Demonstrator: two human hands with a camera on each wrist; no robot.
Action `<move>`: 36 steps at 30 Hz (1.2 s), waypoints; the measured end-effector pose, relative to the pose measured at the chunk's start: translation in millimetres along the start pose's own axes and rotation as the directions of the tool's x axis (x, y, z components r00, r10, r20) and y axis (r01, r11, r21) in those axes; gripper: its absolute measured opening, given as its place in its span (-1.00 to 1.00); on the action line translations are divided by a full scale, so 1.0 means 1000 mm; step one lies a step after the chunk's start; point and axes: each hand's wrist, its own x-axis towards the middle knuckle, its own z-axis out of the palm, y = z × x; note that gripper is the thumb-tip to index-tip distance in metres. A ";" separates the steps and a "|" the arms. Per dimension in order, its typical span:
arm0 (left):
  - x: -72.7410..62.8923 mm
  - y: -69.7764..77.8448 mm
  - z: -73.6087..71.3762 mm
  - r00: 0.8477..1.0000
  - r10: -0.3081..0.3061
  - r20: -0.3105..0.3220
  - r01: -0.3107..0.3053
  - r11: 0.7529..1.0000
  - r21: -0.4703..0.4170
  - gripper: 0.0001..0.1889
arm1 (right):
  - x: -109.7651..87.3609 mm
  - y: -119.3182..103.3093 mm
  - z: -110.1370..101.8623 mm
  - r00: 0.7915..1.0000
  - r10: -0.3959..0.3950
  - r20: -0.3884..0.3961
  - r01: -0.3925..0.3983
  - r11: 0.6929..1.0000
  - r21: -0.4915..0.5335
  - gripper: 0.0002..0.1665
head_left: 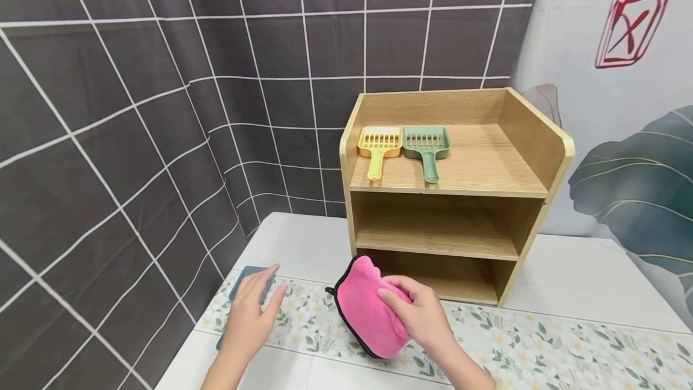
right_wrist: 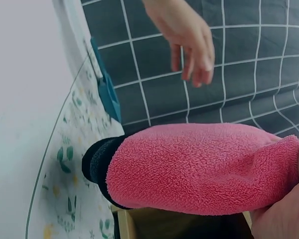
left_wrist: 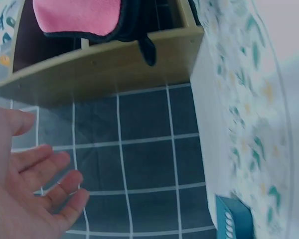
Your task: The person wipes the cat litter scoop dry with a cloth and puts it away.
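Observation:
My right hand (head_left: 422, 312) grips a folded pink cloth (head_left: 368, 312) with black edging and a small hanging loop, thumb in front. The cloth is held in front of the wooden shelf's lower part; in the right wrist view the fluffy cloth (right_wrist: 199, 169) fills the middle. To the left, my left hand (head_left: 250, 312) holds nothing, its fingers spread and relaxed. It hides much of a blue slotted scoop (head_left: 242, 278) on the table. In the left wrist view the blue scoop (left_wrist: 234, 219) appears at the bottom right, apart from the left hand (left_wrist: 35, 189).
A wooden shelf unit (head_left: 449, 188) stands at the table's back. On its top, a yellow scoop (head_left: 377, 152) and a green scoop (head_left: 429, 155) lie side by side. A floral strip (head_left: 530, 342) crosses the white table. Dark gridded cloth (head_left: 281, 107) hangs behind and at left.

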 end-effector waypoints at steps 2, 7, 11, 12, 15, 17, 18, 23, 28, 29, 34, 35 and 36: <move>-0.003 -0.006 -0.003 0.996 -0.084 0.043 0.083 0.996 0.019 -0.52 | 0.002 0.000 0.003 1.000 0.009 0.013 -0.009 1.000 0.026 -0.80; -0.007 -0.023 -0.009 0.948 -0.276 0.159 0.263 0.960 0.097 -0.42 | 0.005 0.000 0.013 0.998 0.034 0.049 -0.038 0.996 0.079 -0.80; -0.013 -0.036 -0.011 0.893 -0.386 0.230 0.353 0.920 0.172 -0.33 | 0.007 -0.001 0.021 0.996 0.044 0.073 -0.052 0.992 0.111 -0.77; -0.015 -0.040 -0.011 0.883 -0.405 0.239 0.366 0.911 0.191 -0.31 | 0.008 -0.001 0.023 0.996 0.046 0.080 -0.054 0.992 0.111 -0.76; -0.020 -0.049 -0.009 0.861 -0.442 0.250 0.386 0.890 0.242 -0.26 | 0.010 0.000 0.028 0.994 0.043 0.097 -0.054 0.992 0.111 -0.75; -0.023 -0.053 -0.009 0.851 -0.461 0.250 0.397 0.878 0.267 -0.23 | 0.012 -0.001 0.030 0.993 0.035 0.111 -0.046 0.994 0.101 -0.74; -0.025 -0.054 -0.009 0.844 -0.473 0.253 0.404 0.871 0.279 -0.21 | 0.013 -0.001 0.031 0.992 0.034 0.118 -0.045 0.994 0.097 -0.74; -0.028 -0.058 -0.008 0.799 -0.529 0.287 0.440 0.838 0.322 -0.11 | 0.016 -0.002 0.037 0.991 0.011 0.135 -0.022 0.996 0.082 -0.65; -0.031 -0.064 -0.009 0.763 -0.567 0.309 0.458 0.813 0.360 -0.07 | 0.020 -0.001 0.042 0.990 -0.008 0.140 -0.005 0.996 0.092 -0.64; -0.032 -0.066 -0.009 0.759 -0.573 0.310 0.461 0.808 0.367 -0.06 | 0.021 -0.001 0.043 0.990 -0.009 0.140 -0.005 0.995 0.103 -0.65; -0.035 -0.075 -0.010 0.734 -0.600 0.317 0.471 0.787 0.399 -0.09 | 0.023 -0.001 0.048 0.992 -0.011 0.130 -0.007 0.990 0.141 -0.68; -0.035 -0.077 -0.010 0.729 -0.604 0.321 0.471 0.784 0.404 -0.11 | 0.023 -0.001 0.049 0.992 -0.015 0.129 -0.004 0.990 0.143 -0.69; -0.036 -0.078 -0.010 0.723 -0.609 0.327 0.473 0.780 0.410 -0.12 | 0.024 -0.001 0.051 0.992 -0.017 0.127 -0.001 0.989 0.145 -0.69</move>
